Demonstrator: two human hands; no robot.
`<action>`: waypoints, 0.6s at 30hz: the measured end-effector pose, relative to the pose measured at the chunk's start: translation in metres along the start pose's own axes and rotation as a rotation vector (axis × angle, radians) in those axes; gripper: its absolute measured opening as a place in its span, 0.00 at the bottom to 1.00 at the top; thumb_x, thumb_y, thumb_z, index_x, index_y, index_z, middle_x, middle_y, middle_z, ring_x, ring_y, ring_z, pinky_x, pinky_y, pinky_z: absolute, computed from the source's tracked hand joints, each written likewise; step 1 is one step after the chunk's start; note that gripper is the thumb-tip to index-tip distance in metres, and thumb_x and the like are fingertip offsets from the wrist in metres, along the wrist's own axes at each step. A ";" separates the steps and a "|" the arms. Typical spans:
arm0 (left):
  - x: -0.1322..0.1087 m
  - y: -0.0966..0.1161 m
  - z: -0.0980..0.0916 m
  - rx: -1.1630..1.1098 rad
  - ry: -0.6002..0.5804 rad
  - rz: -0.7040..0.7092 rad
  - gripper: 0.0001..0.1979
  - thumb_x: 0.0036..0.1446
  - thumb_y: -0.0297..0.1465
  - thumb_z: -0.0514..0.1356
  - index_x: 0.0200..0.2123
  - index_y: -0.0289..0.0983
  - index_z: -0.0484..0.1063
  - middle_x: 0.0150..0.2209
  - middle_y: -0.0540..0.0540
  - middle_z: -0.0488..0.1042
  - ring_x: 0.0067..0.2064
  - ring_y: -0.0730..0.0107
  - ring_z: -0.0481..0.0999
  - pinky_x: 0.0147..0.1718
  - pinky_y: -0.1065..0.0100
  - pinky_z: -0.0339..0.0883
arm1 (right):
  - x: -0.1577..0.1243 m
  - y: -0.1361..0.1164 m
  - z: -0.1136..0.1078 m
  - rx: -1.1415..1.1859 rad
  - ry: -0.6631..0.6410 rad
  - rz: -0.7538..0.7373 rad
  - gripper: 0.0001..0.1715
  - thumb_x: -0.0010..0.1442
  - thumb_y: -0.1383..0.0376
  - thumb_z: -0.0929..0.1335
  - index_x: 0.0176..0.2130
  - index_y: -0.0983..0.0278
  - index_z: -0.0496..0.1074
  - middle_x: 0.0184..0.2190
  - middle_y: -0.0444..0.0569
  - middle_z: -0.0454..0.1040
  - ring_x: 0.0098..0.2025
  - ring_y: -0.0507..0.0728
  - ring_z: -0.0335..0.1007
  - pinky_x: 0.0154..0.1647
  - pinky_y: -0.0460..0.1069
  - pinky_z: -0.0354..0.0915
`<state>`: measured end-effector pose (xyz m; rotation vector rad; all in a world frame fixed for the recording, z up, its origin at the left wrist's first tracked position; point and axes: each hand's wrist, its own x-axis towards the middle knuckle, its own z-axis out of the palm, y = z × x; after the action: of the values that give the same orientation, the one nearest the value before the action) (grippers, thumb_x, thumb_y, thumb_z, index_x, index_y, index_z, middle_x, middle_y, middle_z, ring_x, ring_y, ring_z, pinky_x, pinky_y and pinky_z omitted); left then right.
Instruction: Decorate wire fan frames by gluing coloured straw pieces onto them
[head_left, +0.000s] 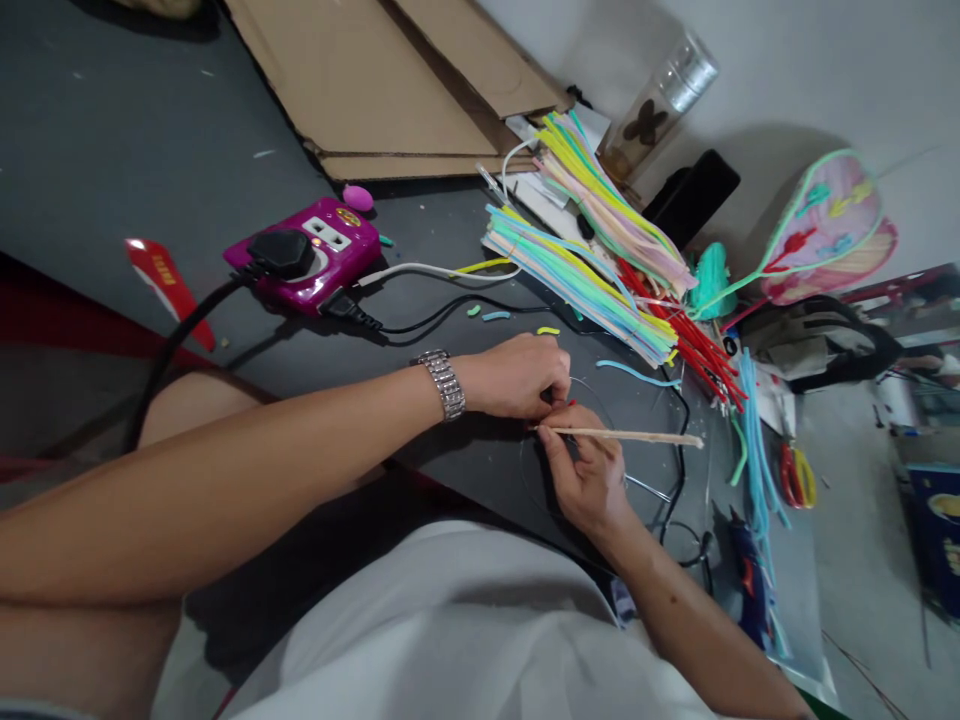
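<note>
My left hand (517, 375), wearing a metal-band watch (442, 385), has its fingers pinched together. What they grip is hidden, though a small red bit shows beside the fingertips. Close against it, my right hand (589, 470) is closed on a thin pale stick (637, 435), which points off to the right. A thin wire loop (523, 475) curves around both hands just above the grey table (442, 460). Short cut pieces, one of them a yellow pipe cleaner piece (548, 331), lie beyond my left hand.
Pipe cleaner bundles (585, 285) lie behind my hands. A purple power strip (337, 250) with cables and a red-handled cutter (169, 290) are to the left. Scissors (795, 475), a blue glue gun (750, 580) and a decorated fan shape (825, 230) are right. Cardboard (390, 90) stands behind.
</note>
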<state>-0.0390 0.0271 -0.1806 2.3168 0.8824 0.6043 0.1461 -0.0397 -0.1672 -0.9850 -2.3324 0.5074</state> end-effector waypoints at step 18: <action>0.000 0.002 -0.004 0.005 0.004 0.000 0.03 0.51 0.27 0.67 0.26 0.39 0.79 0.33 0.47 0.79 0.39 0.64 0.72 0.39 0.66 0.60 | -0.003 0.002 0.002 0.278 0.108 0.249 0.10 0.68 0.62 0.67 0.33 0.61 0.73 0.28 0.44 0.74 0.30 0.53 0.72 0.33 0.48 0.68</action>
<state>-0.0406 0.0270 -0.1766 2.3206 0.8864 0.6073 0.1480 -0.0414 -0.1705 -1.1399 -1.9878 0.8301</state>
